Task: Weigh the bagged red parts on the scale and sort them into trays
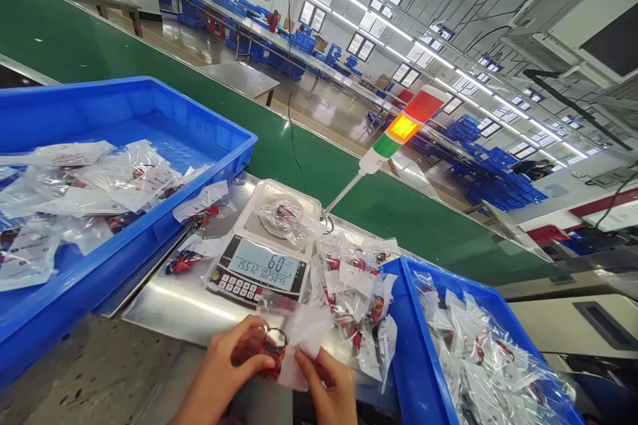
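Both of my hands are at the bottom of the view, close together at the table's near edge. My left hand (pixel 236 357) grips a clear plastic bag (pixel 294 345) around a red and black item (pixel 262 348), and my right hand (pixel 323 382) pinches the bag's white-labelled end. Just beyond them stands a digital counting scale (pixel 262 259), with a bagged item (pixel 288 218) on its round pan. A loose heap of similar bagged items (pixel 353 299) lies on the steel table (pixel 169 312) to the right of the scale.
Two blue plastic trays hold many bagged items: one (pixel 199 126) at left, one (pixel 423 345) at lower right. A green conveyor belt (pixel 309 172) runs behind the table. A red, amber and green stack light (pixel 403 126) rises beyond the scale. Distant workers sit at long benches.
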The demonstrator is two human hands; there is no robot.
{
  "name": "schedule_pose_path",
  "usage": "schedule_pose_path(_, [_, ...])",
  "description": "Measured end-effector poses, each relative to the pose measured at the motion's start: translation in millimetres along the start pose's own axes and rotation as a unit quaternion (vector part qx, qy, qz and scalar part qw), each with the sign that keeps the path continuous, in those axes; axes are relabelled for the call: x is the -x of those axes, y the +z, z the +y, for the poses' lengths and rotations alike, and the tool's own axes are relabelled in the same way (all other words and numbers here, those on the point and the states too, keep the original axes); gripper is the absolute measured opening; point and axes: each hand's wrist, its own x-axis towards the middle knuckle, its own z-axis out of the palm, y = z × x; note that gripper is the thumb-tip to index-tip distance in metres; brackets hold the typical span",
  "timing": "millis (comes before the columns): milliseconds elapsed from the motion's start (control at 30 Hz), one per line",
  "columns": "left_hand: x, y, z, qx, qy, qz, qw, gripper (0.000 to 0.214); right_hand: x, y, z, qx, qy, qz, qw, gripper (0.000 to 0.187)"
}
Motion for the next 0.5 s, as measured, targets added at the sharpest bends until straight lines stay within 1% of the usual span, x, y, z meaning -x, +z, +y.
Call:
schedule_pose_path(33, [0.7,0.0,1.6,-0.015,0.020,0.020,0.999,0.033,-1.1,-2.6,1.5,-0.001,0.005,0.020,1.000,0.052])
schedule_pose_path(100, [0.1,0.2,11.2,-0.051,0.100,0.084,0.990,0.020,-4.7,-11.6,4.5,-0.018,0.026,0.077,0.997,0.053])
schedule_pose_path(167, [-6.1,1.7,29.7,-0.090,0.216,0.155,0.960,0.014,-9.3,-25.0,7.6,-0.047,0.054,0.148,0.986,0.055])
schedule_pose_path(200, [-12.2,3.2,41.5,-0.114,0.274,0.172,0.940,0.014,-11.7,-32.7,9.1,-0.059,0.066,0.184,0.979,0.056])
schedule_pose_path(233, [-20.5,5.1,54.3,-0.144,0.324,0.171,0.919,0.017,-13.7,-40.6,10.4,-0.068,0.075,0.216,0.971,0.058])
schedule_pose_path(300, [-43.3,9.5,80.2,-0.216,0.395,0.134,0.883,0.027,-15.5,-55.1,12.8,-0.075,0.083,0.265,0.958,0.060])
schedule_pose_path(367, [-72.0,14.2,103.5,-0.263,0.431,0.101,0.857,0.031,-13.3,-66.4,14.5,-0.068,0.083,0.291,0.951,0.061])
schedule_pose_path(400, [-86.7,17.1,113.9,-0.265,0.441,0.104,0.851,0.026,-10.3,-70.7,15.0,-0.061,0.082,0.302,0.948,0.062])
schedule_pose_path(433, [-100.6,20.9,123.6,-0.256,0.446,0.117,0.850,0.022,-6.3,-74.6,15.2,-0.053,0.082,0.314,0.944,0.062])
schedule_pose_path(500, [-122.5,34.4,141.7,-0.215,0.447,0.170,0.852,0.022,4.6,-82.8,14.0,-0.039,0.081,0.339,0.936,0.059])
